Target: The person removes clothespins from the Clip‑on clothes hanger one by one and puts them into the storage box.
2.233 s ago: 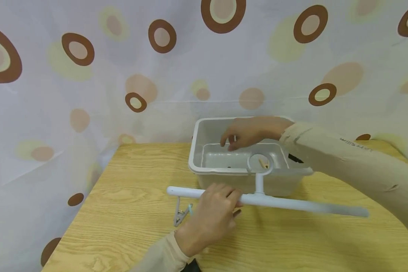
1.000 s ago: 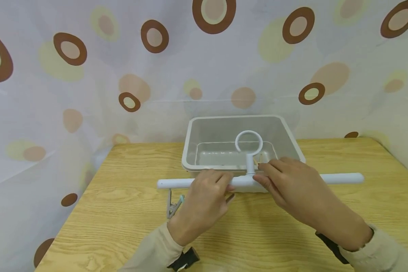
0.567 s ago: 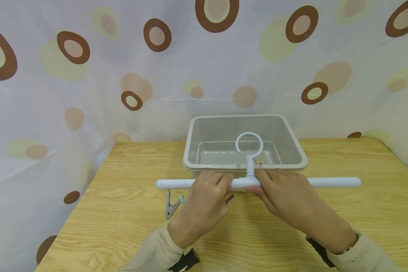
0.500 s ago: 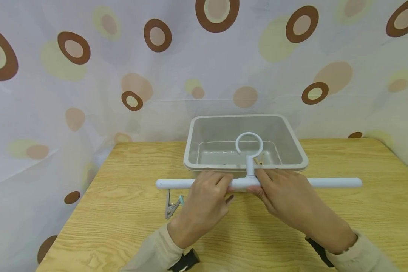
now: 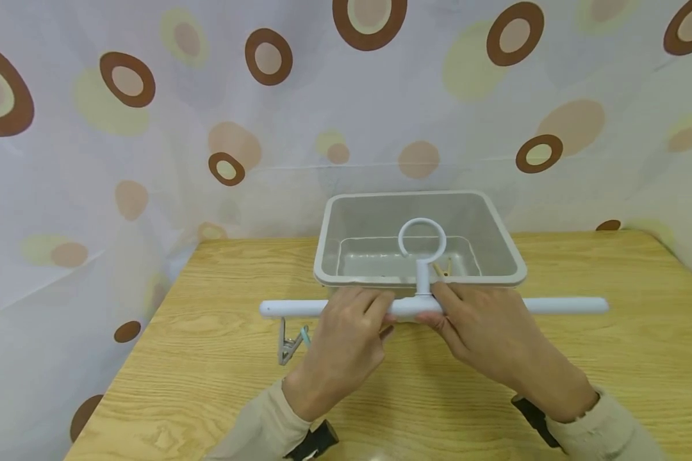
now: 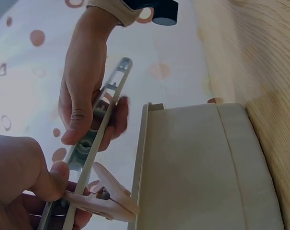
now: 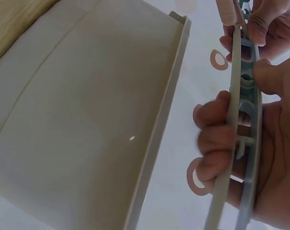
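Observation:
A white clip hanger bar with an open-ring hook is held level in front of the bin. My left hand grips the bar left of its middle, and my right hand grips it just right of the hook's stem. A grey clip hangs under the left end, with a teal piece beside it. In the left wrist view a pinkish clip hangs from the bar near my left fingers. The bar's hollow, ribbed underside shows in the right wrist view.
A grey-white plastic bin stands on the wooden table, against the patterned sheet. Small wooden-coloured pieces lie inside the bin at its right.
My right hand came from over the bin to the bar, then slid left towards the stem. The bar, tilted and lower before, is now level. My left hand has kept its hold.

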Tool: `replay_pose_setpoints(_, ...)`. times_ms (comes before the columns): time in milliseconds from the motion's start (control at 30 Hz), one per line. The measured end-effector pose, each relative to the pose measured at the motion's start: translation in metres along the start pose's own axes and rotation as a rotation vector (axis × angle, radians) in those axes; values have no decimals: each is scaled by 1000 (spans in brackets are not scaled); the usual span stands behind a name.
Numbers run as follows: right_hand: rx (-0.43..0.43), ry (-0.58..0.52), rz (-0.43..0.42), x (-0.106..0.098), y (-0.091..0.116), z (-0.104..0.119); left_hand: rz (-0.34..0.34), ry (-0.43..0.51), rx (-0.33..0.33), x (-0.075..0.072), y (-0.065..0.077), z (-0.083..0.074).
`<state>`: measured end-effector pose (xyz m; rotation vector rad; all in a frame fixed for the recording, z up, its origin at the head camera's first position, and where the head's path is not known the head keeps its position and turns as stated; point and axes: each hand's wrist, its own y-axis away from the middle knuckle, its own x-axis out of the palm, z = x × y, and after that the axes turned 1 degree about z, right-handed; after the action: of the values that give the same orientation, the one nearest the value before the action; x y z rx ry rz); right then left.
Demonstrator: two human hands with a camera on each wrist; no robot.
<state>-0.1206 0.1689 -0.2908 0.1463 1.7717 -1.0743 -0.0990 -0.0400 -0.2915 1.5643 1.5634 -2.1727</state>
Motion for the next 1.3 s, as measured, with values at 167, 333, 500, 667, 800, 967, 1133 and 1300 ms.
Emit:
replay_pose_setpoints(167,-28,6,-42,0,0,-3,5,13,-5,0,1,-1)
replay_pose_setpoints(333,-25,1,-72,-3,0,-6,3,27,6,-6,0,-2)
replay_pose_setpoints(500,27,0,-71,-6,1,-11,-100,52,69,-12,-3,-6)
replay_pose_setpoints(667,50,13,-89,-10,0,-18,-195,62,100,-16,2,-10)
replay_pose_setpoints(800,58,34,-92,-13,-1,-21,-113,35,22,-15,10,-11)
replay_pose_setpoints(967,72,41,-83,-15,0,-22,-1,1,-91,-14,15,-14)
replay_pose_setpoints(1133,75,49,-101,-15,0,-20,147,81,-196,-10,15,-15)
replay_pose_setpoints(1300,72,42,-121,-15,0,-17,189,390,-268,0,12,-12)
